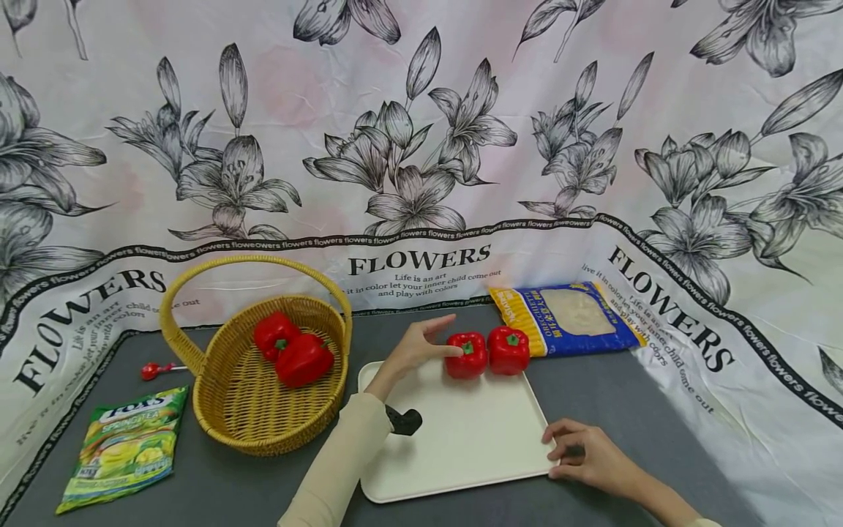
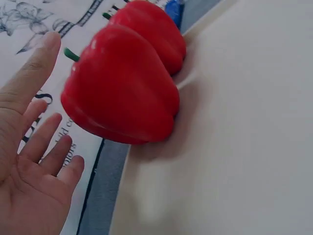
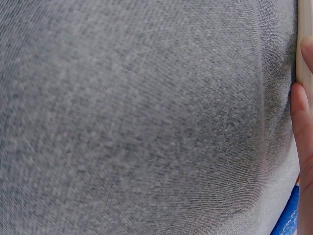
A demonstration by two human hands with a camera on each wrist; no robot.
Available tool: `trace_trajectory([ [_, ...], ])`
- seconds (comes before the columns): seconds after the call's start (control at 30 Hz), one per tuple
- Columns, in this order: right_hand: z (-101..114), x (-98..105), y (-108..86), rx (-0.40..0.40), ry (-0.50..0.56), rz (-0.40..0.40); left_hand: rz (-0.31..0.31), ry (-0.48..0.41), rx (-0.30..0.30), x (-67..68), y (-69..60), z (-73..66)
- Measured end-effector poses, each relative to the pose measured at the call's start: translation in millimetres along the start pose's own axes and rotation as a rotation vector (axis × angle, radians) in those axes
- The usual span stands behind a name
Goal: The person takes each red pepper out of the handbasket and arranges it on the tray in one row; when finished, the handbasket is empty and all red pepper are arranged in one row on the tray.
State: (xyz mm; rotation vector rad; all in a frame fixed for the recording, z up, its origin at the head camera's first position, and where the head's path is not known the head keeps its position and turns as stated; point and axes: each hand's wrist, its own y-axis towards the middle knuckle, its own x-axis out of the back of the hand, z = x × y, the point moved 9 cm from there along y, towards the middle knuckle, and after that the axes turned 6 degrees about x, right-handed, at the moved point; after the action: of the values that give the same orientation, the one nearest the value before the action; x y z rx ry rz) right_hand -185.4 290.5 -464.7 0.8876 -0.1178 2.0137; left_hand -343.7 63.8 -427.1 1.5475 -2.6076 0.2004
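Two red bell peppers stand side by side at the far edge of the cream tray [image 1: 467, 439], the left one [image 1: 467, 356] beside the left hand [image 1: 411, 351]. That hand's thumb reaches over the pepper in the head view; in the left wrist view the hand [image 2: 36, 161] has spread fingers, with a visible gap to the nearer pepper [image 2: 122, 88]. At the tray's right rim, the right hand [image 1: 593, 457] rests its fingertips and thumb against the edge. Only parts of the right hand [image 3: 304, 132] show beside the tray edge in the right wrist view.
Left of the tray stands a yellow wicker basket [image 1: 230, 395] holding two red peppers [image 1: 304, 360]. A green candy bag [image 1: 125, 446] and a red lollipop [image 1: 151, 371] lie farther left. Behind the tray's right side is a blue and yellow pasta bag [image 1: 573, 318], near a floral cloth.
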Motion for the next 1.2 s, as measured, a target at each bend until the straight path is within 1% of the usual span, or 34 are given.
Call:
trace_trajectory([
  [0.1, 1, 1, -0.2, 0.004, 0.000, -0.006, -0.002, -0.014, -0.036, 3.3, 0.8, 1.5],
  [0.13, 2, 1, -0.1, 0.010, -0.003, -0.005, -0.004, -0.021, -0.046, 4.7, -0.7, 0.7],
  [0.23, 0, -1, 0.1, 0.007, -0.007, -0.002, -0.027, -0.061, -0.066, 11.2, -11.4, -3.3],
  [0.33, 0, -3, 1.3, 0.015, -0.011, -0.003, -0.081, -0.088, -0.049, 20.8, -31.5, -7.1],
  [0.43, 1, -2, 2.3, 0.025, -0.017, -0.008, -0.142, -0.089, -0.012, 32.4, -57.3, -9.9],
  [0.47, 0, -2, 2.5, 0.024, -0.019, -0.009, -0.154, -0.078, -0.007, 36.4, -66.5, -11.9],
  [0.57, 3, -1, 2.3, 0.055, -0.024, -0.016, -0.196, -0.050, 0.013, 52.1, -91.4, -15.8],
  [0.67, 5, 0, 1.6, 0.078, -0.029, -0.024, -0.225, -0.041, 0.014, 71.3, -112.4, -19.8],
  [0.7, 6, 1, 1.4, 0.088, -0.028, -0.027, -0.242, -0.038, 0.024, 78.6, -118.6, -20.1],
  [0.8, 3, 0, 1.9, 0.061, -0.022, -0.018, -0.276, -0.016, 0.032, 100.2, -136.6, -20.8],
  [0.9, 2, -1, 2.1, 0.059, -0.018, -0.011, -0.309, 0.015, 0.063, 120.2, -151.6, -17.6],
  [0.97, 3, -1, 1.9, 0.072, -0.021, -0.014, -0.327, 0.032, 0.085, 132.6, -158.9, -14.1],
  [1.03, 3, -1, 1.6, 0.078, -0.021, -0.013, -0.343, 0.059, 0.102, 144.3, -163.5, -10.8],
  [1.1, 1, -1, 1.4, 0.057, -0.012, -0.008, -0.365, 0.107, 0.119, 156.1, -165.5, -8.7],
  [1.2, -2, 0, 1.8, 0.018, -0.001, 0.005, -0.396, 0.215, 0.136, 173.0, -164.2, -9.4],
])
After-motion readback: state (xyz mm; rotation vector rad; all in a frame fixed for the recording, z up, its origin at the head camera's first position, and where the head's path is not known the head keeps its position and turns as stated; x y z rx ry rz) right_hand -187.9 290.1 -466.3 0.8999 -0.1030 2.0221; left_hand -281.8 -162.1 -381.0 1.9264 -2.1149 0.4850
